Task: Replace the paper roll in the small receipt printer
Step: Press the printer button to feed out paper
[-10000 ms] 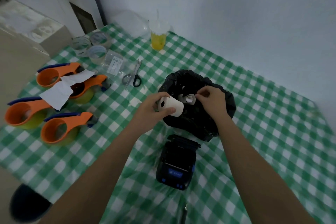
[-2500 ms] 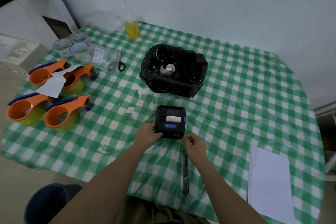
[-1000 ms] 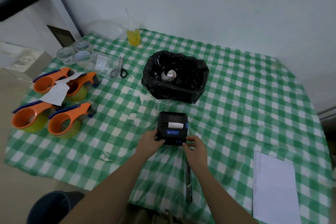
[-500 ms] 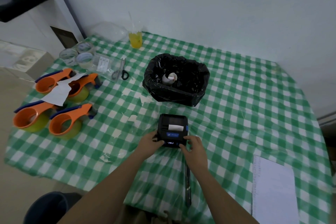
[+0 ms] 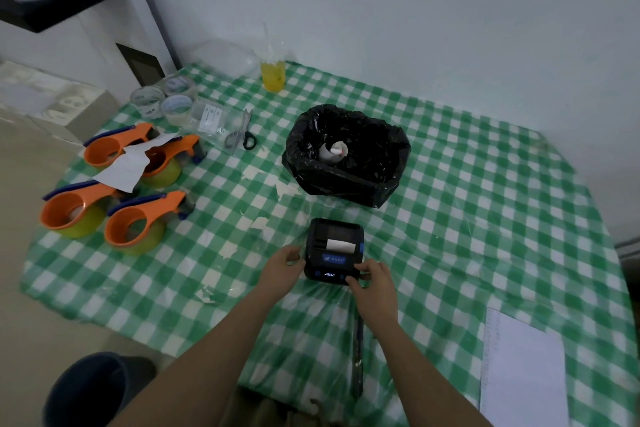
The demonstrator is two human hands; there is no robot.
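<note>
My tabletop count:
Four dispensers (image 5: 136, 224), three tape rolls (image 5: 176, 105), one printer (image 5: 334, 250), one bin (image 5: 346, 156), one scissors (image 5: 242, 132), one cup (image 5: 273, 74).

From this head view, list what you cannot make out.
- Printer screen text: too small and dim.
- Right hand fingertips: they cover the printer's near right corner, so any button pressed is hidden.
- Writing on the white sheet: too faint; the frame's edge cuts it.
- Roll in the black bag: partly sunk and dark.

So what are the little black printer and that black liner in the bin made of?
The small black receipt printer looks like matte moulded plastic, with rounded edges and a dull sheen. The crinkled black bin liner looks like thin glossy plastic film, creased and glinting.
</note>
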